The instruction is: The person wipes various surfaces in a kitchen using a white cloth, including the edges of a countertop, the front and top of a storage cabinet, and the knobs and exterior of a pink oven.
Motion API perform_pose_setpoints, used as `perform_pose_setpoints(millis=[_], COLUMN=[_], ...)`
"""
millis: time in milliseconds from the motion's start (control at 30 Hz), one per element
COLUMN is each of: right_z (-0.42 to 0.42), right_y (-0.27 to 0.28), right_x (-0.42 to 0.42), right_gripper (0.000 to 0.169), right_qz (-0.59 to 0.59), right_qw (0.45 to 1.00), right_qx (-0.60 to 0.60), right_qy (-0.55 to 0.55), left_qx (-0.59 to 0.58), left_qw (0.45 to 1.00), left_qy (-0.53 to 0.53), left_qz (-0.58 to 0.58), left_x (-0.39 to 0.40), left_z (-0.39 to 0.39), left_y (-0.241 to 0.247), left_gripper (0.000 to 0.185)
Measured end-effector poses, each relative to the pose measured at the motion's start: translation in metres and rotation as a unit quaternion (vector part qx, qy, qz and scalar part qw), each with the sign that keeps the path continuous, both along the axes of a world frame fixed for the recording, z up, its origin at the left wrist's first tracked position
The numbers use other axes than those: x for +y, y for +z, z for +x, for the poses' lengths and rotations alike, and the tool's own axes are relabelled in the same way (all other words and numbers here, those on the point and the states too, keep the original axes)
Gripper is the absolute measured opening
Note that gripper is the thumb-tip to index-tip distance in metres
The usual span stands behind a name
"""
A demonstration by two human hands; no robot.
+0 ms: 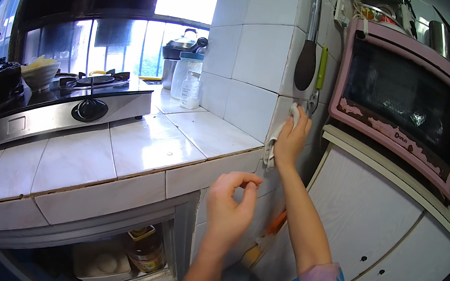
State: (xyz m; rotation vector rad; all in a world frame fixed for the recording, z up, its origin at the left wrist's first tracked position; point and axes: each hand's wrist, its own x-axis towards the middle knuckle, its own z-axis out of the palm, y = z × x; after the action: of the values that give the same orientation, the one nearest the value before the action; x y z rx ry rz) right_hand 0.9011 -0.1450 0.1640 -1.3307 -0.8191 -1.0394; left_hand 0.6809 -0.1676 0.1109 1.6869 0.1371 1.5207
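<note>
My right hand [292,143] grips a whitish cloth [270,149] and presses it to the tiled wall [261,55] at its outer corner. Part of the cloth is hidden behind my fingers and palm. Lower and to the left, my left hand [229,206] hovers in front of the counter's edge. Its fingers curl round to meet the thumb, and nothing shows between them. Just above my right hand, a utensil with a dark handle [306,65] and a peeler-like tool with a green handle [322,68] hang against the wall.
A gas stove [91,111] stands on the white tiled counter [155,143], with a bowl [40,75] on it. Jars [190,90] sit by the window. Right of the wall, a pink toaster oven [406,105] rests on a white cabinet [361,211]. An orange-handled brush [253,254] hangs low.
</note>
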Motion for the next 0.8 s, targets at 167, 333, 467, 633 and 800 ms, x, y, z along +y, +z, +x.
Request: perform_pose_setpoints(millis=[167, 333, 467, 633, 800], right_z=[0.006, -0.078, -0.128, -0.076, -0.067], right_y=[-0.087, -0.144, -0.122, -0.118, -0.191], right_x=[0.008, 0.014, 0.013, 0.019, 0.012], right_gripper=[0.041, 0.051, 0.061, 0.06, 0.056], right_qz=[0.014, -0.031, -0.086, -0.08, -0.056], right_qw=[0.993, 0.988, 0.975, 0.987, 0.99], right_qx=[0.118, 0.123, -0.166, -0.136, 0.126], right_qy=[-0.021, 0.084, 0.122, -0.01, 0.028], left_qx=[0.011, -0.035, -0.111, -0.088, -0.083], left_qw=[1.0, 0.999, 0.992, 0.992, 0.984], left_qy=[0.003, 0.024, 0.041, 0.086, 0.159], left_qz=[-0.004, -0.032, -0.041, -0.01, 0.012], left_x=[0.01, 0.004, -0.011, -0.026, -0.018], left_z=[-0.016, -0.037, -0.046, -0.053, -0.067], left_y=[0.0, 0.009, 0.016, 0.018, 0.012], left_gripper=[0.012, 0.012, 0.013, 0.013, 0.014])
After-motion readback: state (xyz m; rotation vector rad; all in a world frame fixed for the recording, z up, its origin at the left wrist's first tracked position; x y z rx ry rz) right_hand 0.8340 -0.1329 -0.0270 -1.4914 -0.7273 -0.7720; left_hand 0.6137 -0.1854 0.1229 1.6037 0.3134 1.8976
